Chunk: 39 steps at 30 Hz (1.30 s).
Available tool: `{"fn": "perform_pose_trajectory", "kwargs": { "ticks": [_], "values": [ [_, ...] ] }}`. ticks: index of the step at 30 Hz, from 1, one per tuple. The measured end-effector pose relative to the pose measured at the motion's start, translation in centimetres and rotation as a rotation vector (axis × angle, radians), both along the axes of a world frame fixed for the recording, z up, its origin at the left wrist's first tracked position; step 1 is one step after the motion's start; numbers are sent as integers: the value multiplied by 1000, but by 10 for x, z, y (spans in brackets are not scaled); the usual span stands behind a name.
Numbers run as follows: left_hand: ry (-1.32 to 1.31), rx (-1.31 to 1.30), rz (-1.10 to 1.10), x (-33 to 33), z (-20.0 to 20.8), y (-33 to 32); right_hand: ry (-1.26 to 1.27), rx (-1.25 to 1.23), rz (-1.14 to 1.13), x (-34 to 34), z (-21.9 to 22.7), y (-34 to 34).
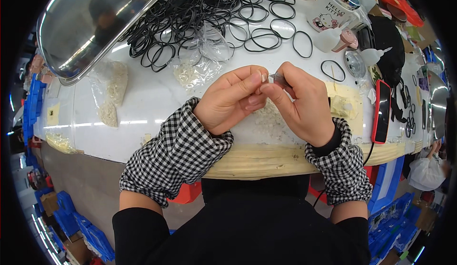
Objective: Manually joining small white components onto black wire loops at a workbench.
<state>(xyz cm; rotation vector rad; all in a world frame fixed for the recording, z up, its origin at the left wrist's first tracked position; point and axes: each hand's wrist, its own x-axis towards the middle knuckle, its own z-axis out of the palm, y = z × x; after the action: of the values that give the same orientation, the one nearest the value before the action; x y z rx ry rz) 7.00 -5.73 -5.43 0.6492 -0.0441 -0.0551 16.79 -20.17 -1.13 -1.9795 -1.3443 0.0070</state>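
Note:
Above the near part of the white table, my two hands meet with their fingertips almost touching. My left hand (233,96) pinches something too small to make out between thumb and index finger. In my right hand (304,104), thumb and bent fingers close on a small grey metallic piece (280,79), mostly hidden by the fingers, so its kind is unclear. Beyond the hands lies a clear plastic bag (193,72) with small off-white bits. A large heap of black rubber rings (185,15) spreads behind it, with single rings (302,44) scattered to the right.
A shiny metal basin (90,24) stands far left, above another bag of off-white bits (114,89). To the right are a white mug (331,8), squeeze bottles (328,40), yellowish tape (345,105) and a red-cased phone (381,112). Padding (266,162) covers the table's front edge.

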Motion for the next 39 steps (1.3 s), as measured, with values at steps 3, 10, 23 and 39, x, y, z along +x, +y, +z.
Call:
{"fn": "perform_pose_trajectory", "kwargs": {
  "ticks": [3, 10, 23, 39],
  "values": [
    [-18, -4, 0, -2, 1, -2, 31, 5, 12, -2, -2, 0],
    [-43, 50, 4, -3, 2, -2, 50, -3, 23, -5, -1, 0],
    [-58, 21, 1, -4, 4, -4, 46, -1, 54, -7, 1, -1],
    [4, -64, 90, 0, 3, 1, 422, 129, 143, 6, 7, -8]
  ]
}}
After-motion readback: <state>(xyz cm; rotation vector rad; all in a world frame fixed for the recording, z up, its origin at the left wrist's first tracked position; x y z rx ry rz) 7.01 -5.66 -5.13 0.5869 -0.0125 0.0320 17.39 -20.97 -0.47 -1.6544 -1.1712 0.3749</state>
